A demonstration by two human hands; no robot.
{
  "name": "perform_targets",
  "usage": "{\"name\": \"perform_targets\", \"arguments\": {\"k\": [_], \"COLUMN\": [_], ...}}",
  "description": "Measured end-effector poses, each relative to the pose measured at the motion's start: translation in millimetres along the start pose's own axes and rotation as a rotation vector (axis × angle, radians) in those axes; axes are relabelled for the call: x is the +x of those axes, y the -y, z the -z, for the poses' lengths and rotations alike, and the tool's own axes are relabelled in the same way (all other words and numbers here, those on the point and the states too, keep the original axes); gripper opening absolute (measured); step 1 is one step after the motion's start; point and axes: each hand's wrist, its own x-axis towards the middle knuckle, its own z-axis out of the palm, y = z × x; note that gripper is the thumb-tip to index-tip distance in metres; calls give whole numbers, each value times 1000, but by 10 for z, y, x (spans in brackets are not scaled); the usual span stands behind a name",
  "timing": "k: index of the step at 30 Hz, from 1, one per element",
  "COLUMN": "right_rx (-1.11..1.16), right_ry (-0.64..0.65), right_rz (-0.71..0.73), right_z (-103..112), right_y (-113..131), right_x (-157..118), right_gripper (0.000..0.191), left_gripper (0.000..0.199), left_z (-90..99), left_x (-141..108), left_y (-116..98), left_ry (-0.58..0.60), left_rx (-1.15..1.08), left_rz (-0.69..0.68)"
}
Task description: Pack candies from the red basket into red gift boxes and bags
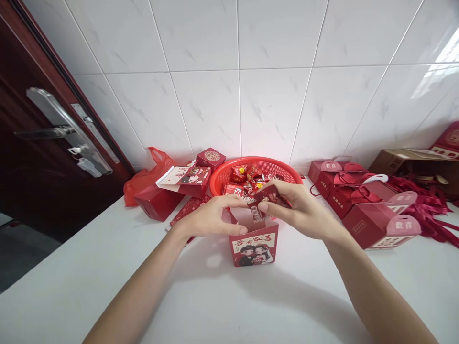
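Note:
An open red gift box (255,249) with a cartoon couple printed on its front stands upright on the white table. My left hand (211,217) is closed on the left side of its top rim, with the thumb toward the front and the fingers behind. Over the box opening, my right hand (301,210) pinches a dark red printed packet (269,197) between thumb and fingers. The packet's lower end overlaps the opening, and the box's inside is mostly hidden. Just behind, a red plastic basket (218,177) holds several red wrapped sweets (247,177).
Flat and folded red boxes (158,200) and a red plastic bag (148,174) lie at the left. On the right are several closed gift boxes (373,222), dark red ribbons (421,205) and a brown carton (398,162). A tiled wall (272,105) rises behind the table (201,306).

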Motion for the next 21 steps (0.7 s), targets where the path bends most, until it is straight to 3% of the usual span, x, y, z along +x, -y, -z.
{"name": "perform_targets", "arguments": {"k": [4, 10, 13, 17, 21], "right_rx": [-67, 74, 144, 85, 28], "right_ry": [88, -57, -1, 102, 211], "right_rz": [10, 5, 2, 77, 62], "right_z": [-23, -48, -117, -202, -143], "right_y": [-22, 3, -45, -151, -146], "right_x": [19, 39, 63, 92, 68], "right_gripper": [16, 23, 26, 16, 18], "left_gripper": [57, 54, 52, 45, 48], "left_z": [3, 14, 10, 9, 23], "left_x": [3, 11, 22, 35, 34], "left_y": [28, 3, 8, 32, 39], "left_ry": [0, 25, 43, 72, 90], "left_rx": [9, -22, -52, -100, -107], "left_rz": [-7, 7, -20, -21, -22]}}
